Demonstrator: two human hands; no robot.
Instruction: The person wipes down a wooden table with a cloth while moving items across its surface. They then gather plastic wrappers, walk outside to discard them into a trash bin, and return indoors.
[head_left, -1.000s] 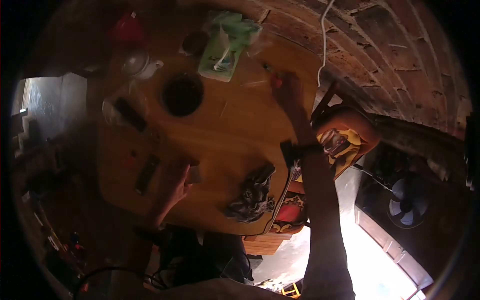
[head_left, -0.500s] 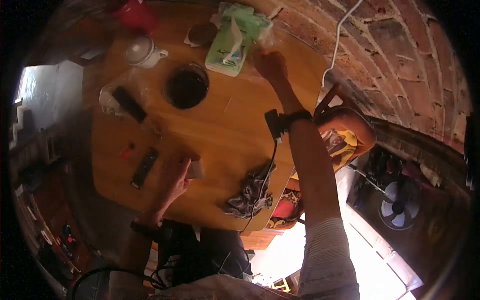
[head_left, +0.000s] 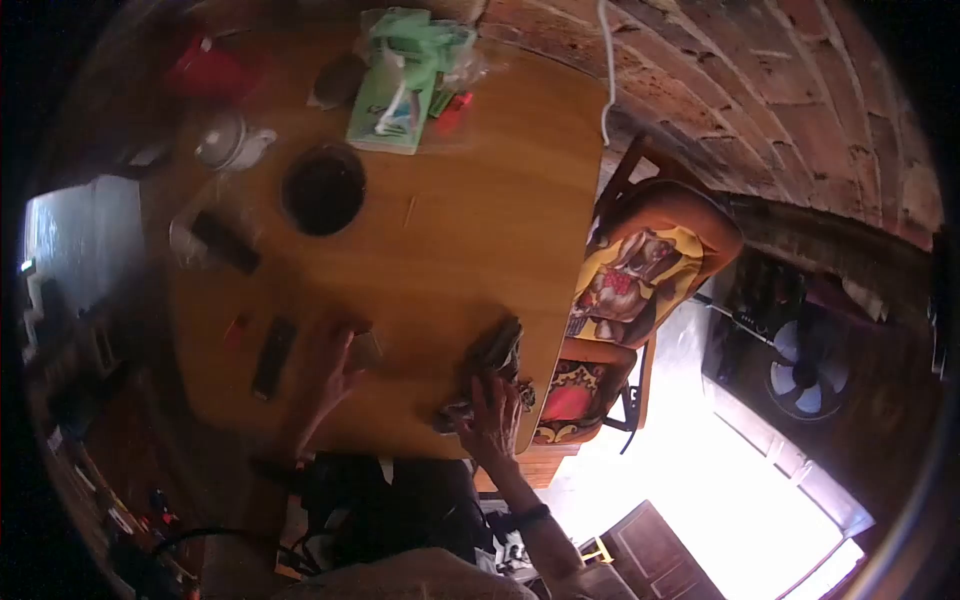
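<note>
Cloth, dark and crumpled at the wooden table's near edge, lies under my spread right hand, soft and light, I judge, easily bunched anywhere, while my left hand pinches a small pale card.

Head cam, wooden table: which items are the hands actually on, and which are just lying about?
In hand:
- right hand on the crumpled dark cloth at the table's near edge
- left hand touching a small pale card-like object; too blurred to identify

Lying about:
- dark bowl
- green packet
- black remote
- small white teapot
- red item at the far edge
</note>
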